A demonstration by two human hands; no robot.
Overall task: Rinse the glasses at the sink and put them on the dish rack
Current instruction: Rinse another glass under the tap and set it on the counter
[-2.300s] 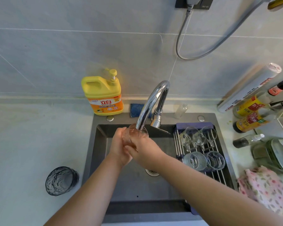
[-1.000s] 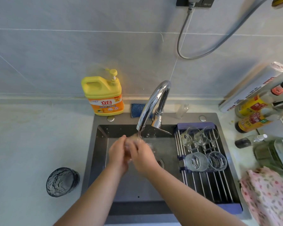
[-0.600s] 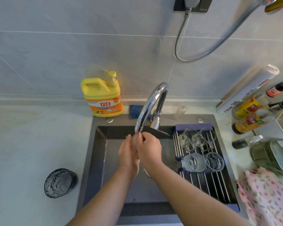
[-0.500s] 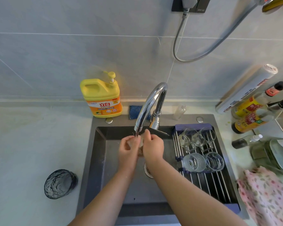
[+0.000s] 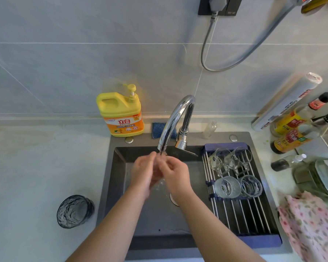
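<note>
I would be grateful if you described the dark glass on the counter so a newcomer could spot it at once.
Find the dark sink; on the pale counter to its left, near its front corner, stands the dark glass alone. Unlike the clear glasses on the dish rack across the sink, it is smoky blue-grey with a crinkled wall.

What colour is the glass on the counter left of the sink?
Dark smoky grey glass with a wavy, crinkled texture; head view.
</note>
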